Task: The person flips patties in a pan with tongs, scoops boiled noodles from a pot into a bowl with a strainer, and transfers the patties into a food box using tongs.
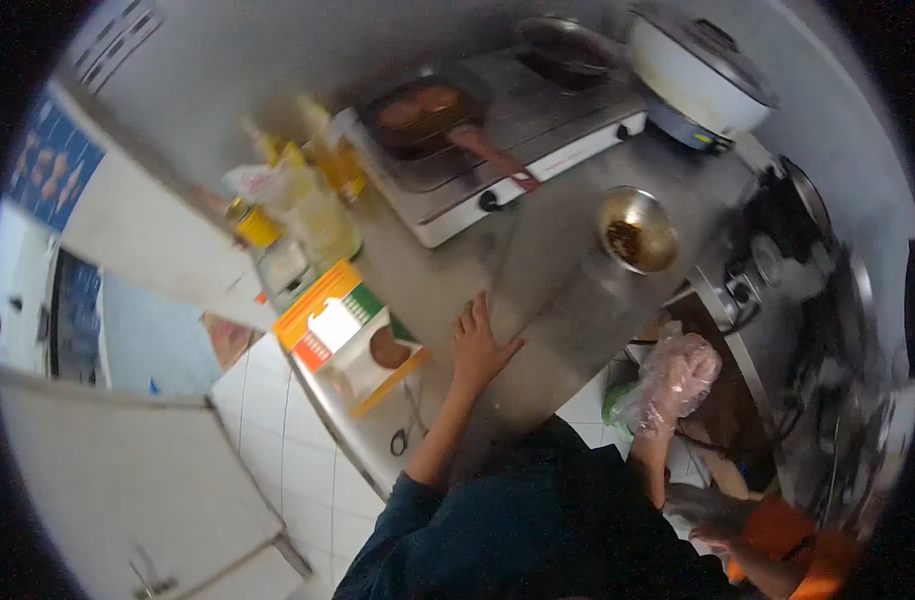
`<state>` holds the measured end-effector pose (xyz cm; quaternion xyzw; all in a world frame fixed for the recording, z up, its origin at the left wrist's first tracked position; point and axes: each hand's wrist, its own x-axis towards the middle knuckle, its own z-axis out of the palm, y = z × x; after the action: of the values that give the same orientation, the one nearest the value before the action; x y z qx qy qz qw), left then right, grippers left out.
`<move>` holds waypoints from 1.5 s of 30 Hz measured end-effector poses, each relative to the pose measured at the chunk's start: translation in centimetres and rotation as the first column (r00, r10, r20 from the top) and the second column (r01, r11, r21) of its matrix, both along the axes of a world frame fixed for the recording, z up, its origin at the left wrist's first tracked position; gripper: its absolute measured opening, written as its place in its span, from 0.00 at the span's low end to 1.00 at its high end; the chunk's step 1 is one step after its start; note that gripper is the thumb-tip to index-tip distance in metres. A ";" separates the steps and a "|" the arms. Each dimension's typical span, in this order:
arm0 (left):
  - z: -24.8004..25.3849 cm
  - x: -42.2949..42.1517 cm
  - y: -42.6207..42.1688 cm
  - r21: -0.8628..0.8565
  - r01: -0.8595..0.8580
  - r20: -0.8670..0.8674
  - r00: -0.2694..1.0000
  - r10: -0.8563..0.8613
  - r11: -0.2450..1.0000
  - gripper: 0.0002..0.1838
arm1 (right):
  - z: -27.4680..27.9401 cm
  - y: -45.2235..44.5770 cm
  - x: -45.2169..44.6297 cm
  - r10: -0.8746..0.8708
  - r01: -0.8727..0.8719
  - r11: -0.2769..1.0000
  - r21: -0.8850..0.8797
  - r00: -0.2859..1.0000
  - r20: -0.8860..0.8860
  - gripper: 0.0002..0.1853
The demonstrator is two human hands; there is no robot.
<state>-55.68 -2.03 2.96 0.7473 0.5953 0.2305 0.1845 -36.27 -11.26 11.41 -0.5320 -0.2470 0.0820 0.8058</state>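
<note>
My left hand point(480, 352) is bare, with fingers spread over the steel counter point(537, 310), near the orange, white and green food packet point(352, 335). A pair of scissors point(402, 438) lies by that packet, partly hidden. My right hand point(685, 372), in a clear plastic glove, hangs past the counter's right edge. Its fingers look curled in, and what they hold, if anything, is hidden. Ahead of it a small metal bowl point(639, 230) stands on the counter with dark bits inside.
A frying pan point(422, 115) with browned pieces sits on the gas stove point(567, 135). A white lidded pot point(702, 75) stands right of it. Oil bottles point(342, 165) and a yellow can point(254, 222) line the left edge. At lower right another person's orange sleeve point(792, 540) and arm show.
</note>
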 end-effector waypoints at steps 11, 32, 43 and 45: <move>-3.8 2.8 0.3 -0.117 0.039 -0.076 0.996 -0.048 0.992 0.48 | -1.1 -1.7 2.2 0.274 -0.257 0.959 0.123 0.950 -0.150 0.14; 5.7 -8.7 -9.0 -0.654 0.405 0.712 0.614 0.341 0.639 0.21 | -0.2 4.8 4.6 0.195 -0.183 0.979 0.085 0.965 -0.176 0.09; 15.7 -12.0 3.7 0.137 -0.323 0.121 0.944 0.308 0.936 0.27 | -7.2 6.6 10.1 0.272 -0.292 0.955 0.049 0.932 0.238 0.03; 17.3 -11.8 6.7 0.273 -0.283 -0.117 0.939 0.324 0.919 0.26 | -5.6 6.3 9.0 0.251 -0.253 0.965 0.072 0.967 0.035 0.02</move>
<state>-67.44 4.66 20.26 0.6788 0.6830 0.2697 0.0016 -27.26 -5.00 5.79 -0.4664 -0.3257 0.1674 0.8052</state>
